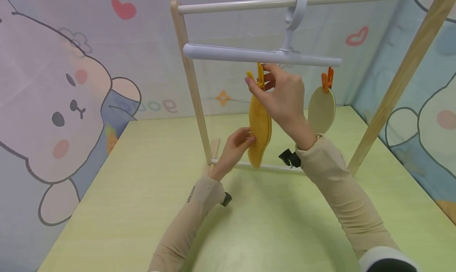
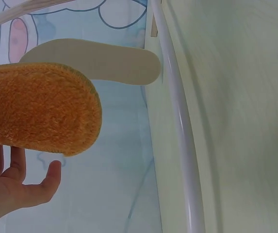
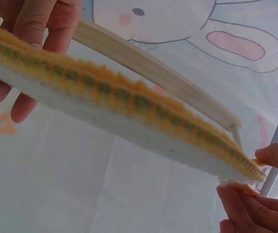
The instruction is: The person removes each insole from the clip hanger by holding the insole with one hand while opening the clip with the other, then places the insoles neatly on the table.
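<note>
Above the right hand [image 1: 283, 96] is a hanger [image 1: 231, 52]; rightward, a pale insole [image 1: 320, 111] hangs clipped already; below that hand, the yellow insole [image 1: 260, 125], touched by the loosely spread left hand [image 1: 232, 148], seems unfinished: the right pinches its yellow clip [image 1: 261, 75].

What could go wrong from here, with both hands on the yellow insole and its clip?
If the right hand squeezes the yellow clip open, the yellow insole could slip, since the left hand seems to have only its edge.
The hanger hangs from the rod by a single hook, so a tug might swing it and jostle the other insole.
</note>
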Tool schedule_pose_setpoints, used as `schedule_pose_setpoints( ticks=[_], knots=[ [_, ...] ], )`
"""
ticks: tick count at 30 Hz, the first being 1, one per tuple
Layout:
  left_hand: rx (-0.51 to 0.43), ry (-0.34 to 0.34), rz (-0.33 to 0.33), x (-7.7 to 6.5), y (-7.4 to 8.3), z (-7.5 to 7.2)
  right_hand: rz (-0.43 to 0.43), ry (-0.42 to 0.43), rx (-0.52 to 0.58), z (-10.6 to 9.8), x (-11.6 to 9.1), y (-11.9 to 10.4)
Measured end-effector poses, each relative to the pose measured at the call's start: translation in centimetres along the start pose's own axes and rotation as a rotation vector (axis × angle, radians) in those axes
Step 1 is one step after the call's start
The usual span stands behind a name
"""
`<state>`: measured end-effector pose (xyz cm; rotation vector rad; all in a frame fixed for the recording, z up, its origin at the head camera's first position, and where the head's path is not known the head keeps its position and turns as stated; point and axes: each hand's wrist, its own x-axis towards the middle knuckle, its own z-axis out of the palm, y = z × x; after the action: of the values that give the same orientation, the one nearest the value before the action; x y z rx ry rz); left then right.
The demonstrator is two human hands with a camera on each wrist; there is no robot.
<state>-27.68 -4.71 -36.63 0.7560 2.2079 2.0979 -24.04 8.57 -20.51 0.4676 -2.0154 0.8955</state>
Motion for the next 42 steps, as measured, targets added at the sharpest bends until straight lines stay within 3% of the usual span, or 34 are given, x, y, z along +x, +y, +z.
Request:
schedule_pose_setpoints(
  ticks=[6, 16, 30, 42],
  knots=[
    [-0.019, -0.006, 0.027, -0.2, -0.1, -0.2, 0.001, -0.008, -0.013, 0.1, 0.2, 0.0],
    [-0.02, -0.048, -0.015, -0.4, 0.0, -0.5, -0.048, -0.008, -0.061, 0.0, 0.3, 0.0],
    [0.02, -0.028, -0.047, -0.7, -0.1, -0.7, -0.105, -0.02, -0.101, -0.1, 0.4, 0.1],
    [0.06, -0.031, -0.074, -1.0, -1.4, -1.1, -0.088, -0.025, -0.095, 0.0, 0.5, -0.1]
  ],
)
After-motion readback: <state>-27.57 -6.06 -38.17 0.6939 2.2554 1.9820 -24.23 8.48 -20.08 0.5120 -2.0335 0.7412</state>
